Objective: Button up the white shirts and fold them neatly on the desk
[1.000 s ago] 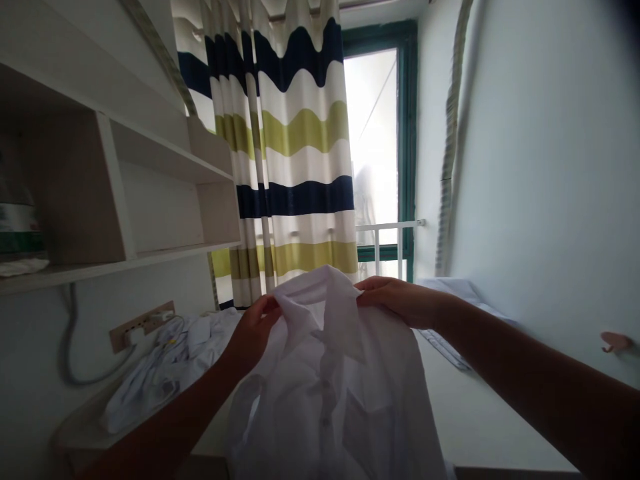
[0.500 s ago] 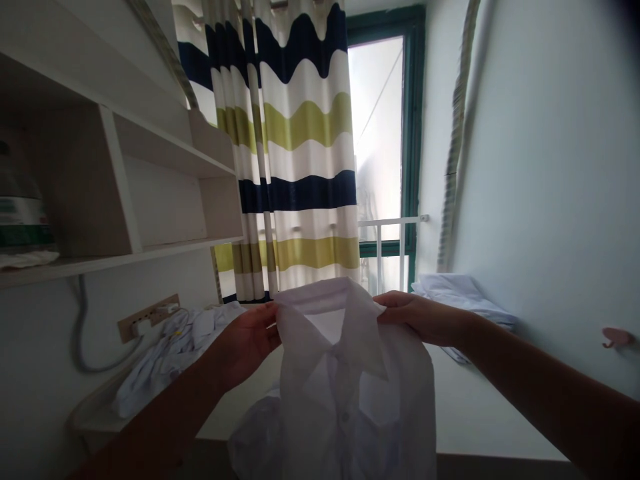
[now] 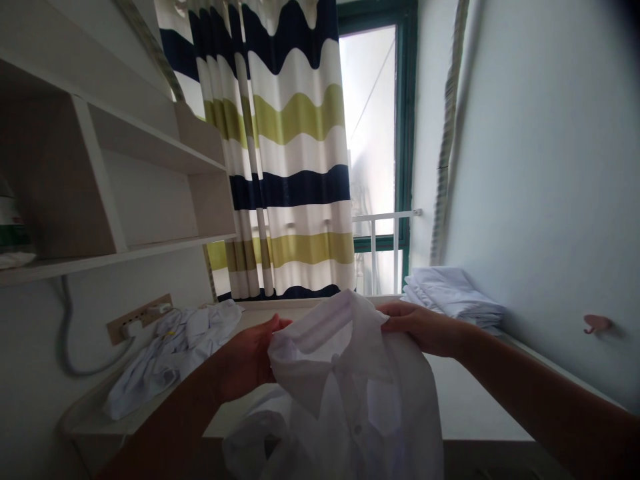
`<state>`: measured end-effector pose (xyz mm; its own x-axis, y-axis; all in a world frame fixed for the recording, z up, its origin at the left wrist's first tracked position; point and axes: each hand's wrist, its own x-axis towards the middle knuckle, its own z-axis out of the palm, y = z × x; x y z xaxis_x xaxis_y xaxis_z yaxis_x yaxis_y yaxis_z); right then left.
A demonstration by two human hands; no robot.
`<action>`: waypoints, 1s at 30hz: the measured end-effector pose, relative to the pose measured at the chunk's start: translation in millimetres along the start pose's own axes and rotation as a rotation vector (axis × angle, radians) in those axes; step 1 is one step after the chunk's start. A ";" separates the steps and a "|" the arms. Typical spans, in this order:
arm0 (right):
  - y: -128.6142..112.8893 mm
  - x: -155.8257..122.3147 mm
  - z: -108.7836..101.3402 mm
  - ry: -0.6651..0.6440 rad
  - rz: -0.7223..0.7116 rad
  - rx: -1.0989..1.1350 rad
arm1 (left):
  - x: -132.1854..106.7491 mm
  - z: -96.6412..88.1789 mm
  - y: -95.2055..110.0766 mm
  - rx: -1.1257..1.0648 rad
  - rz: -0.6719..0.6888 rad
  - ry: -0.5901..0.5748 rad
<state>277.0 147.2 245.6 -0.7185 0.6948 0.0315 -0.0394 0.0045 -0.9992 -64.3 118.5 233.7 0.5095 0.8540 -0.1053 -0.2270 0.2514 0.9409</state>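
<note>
A white button-up shirt point(image 3: 350, 407) hangs upright before me, its collar facing up and its front buttoned. My left hand point(image 3: 247, 360) is closed at the collar's left side, thumb up, its fingertips partly hidden by the cloth. On the other side, my right hand point(image 3: 425, 328) pinches the shirt by the collar and shoulder. One sleeve bunches below my left hand, and the shirt's lower part runs out of view. Behind it lies a pale desk point(image 3: 480, 400).
Crumpled white clothes point(image 3: 175, 347) lie at the desk's left, near a power socket strip point(image 3: 140, 319). A folded white stack point(image 3: 453, 297) sits at the back right. Shelves point(image 3: 150, 193) jut from the left wall. A striped curtain point(image 3: 300, 180) hangs at the window; a pink hook point(image 3: 597, 324) is on the right wall.
The shirt's collar has tilted, its left side dropping and shifting left with my left hand. My right hand has moved slightly. The view has turned a little to the right.
</note>
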 end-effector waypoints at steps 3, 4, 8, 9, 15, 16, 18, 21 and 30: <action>2.1 1.4 3.5 -0.010 0.006 -0.005 | -4.2 4.9 4.8 0.270 -0.042 -0.128; 2.7 2.2 4.8 -0.006 0.008 -0.011 | -4.8 6.8 7.2 0.384 -0.043 -0.122; 4.5 5.0 7.3 0.023 0.007 -0.058 | -4.5 10.1 19.0 0.880 0.057 0.039; 4.9 5.3 7.3 0.032 0.001 -0.069 | -4.5 10.3 22.3 0.991 0.116 0.072; 3.9 4.7 6.1 0.033 0.055 -0.111 | -5.7 18.6 37.2 1.287 0.117 -0.078; 3.2 4.2 6.3 0.001 0.077 -0.118 | -5.2 20.6 37.5 1.301 0.112 -0.074; 2.2 3.0 8.0 -0.096 0.094 -0.131 | -4.1 23.4 35.9 1.370 0.140 -0.023; 3.2 1.0 13.9 -0.200 0.058 -0.181 | -3.7 25.7 32.1 1.480 0.181 0.028; 8.2 -3.5 27.7 0.177 -0.161 -0.427 | -6.6 17.1 22.0 1.054 0.276 0.179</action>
<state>260.0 124.9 238.0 -0.5960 0.7725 0.2190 0.1742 0.3906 -0.9039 -58.5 110.7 260.6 0.4031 0.8961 0.1857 0.5507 -0.3996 0.7328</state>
